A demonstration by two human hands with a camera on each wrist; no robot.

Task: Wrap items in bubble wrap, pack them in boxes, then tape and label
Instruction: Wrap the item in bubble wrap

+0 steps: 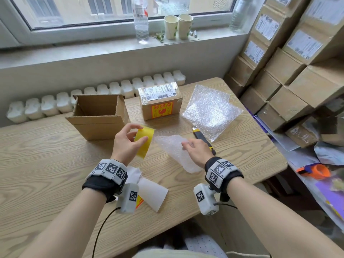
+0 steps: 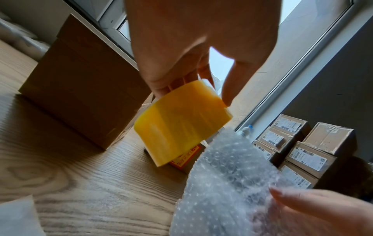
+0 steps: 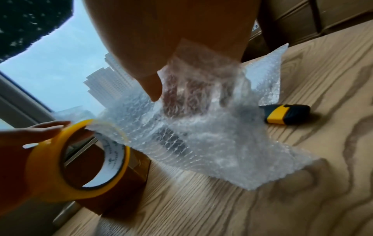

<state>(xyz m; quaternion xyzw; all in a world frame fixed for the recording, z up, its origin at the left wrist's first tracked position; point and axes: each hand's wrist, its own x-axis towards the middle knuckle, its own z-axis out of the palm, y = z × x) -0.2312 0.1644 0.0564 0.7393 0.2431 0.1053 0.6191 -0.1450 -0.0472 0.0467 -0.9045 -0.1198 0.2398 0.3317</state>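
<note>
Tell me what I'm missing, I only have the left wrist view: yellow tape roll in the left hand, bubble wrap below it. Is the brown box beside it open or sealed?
Observer: Open. In the head view the empty box has its top up and nothing inside.
Operator: How is the right hand holding the wrap?
Observer: The right hand pinches the bubble wrap sheet at its upper edge, and the sheet hangs down to the table.
Operator: Is a cutter nearby?
Observer: Yes, a yellow and black utility knife lies on the table just beyond the right hand.
Operator: More wrap available?
Observer: Spare bubble wrap sheets lie right of the sealed labelled box.
</note>
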